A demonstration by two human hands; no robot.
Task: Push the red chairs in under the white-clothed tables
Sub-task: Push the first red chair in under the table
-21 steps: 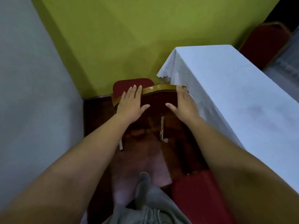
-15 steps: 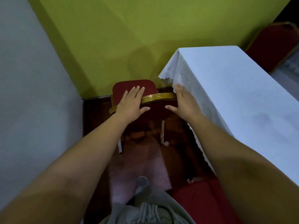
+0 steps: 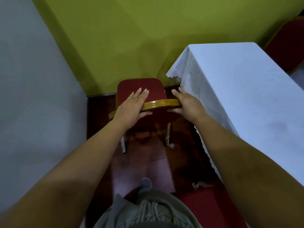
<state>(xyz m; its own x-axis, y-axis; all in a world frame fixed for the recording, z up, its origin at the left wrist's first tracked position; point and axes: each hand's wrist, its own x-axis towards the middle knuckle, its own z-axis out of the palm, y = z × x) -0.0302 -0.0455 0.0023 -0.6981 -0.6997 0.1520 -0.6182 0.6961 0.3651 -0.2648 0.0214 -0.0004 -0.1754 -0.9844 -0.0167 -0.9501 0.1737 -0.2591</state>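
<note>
A red chair with a gold-framed backrest stands ahead of me, left of the white-clothed table. Its dotted red seat faces the green wall. My left hand grips the left part of the gold top rail, fingers over the front, thumb behind. At the rail's right end my right hand holds on the same way, next to the tablecloth's hanging edge. The chair sits beside the table's corner, not under it.
A grey wall closes in on the left and a green wall ahead, leaving a narrow strip of dark floor. A second red chair stands at the far right. Another red seat lies near my right leg.
The chair's seat has come further into view in front of the backrest, and the rail with both hands on it sits lower. My view has shifted slightly.
</note>
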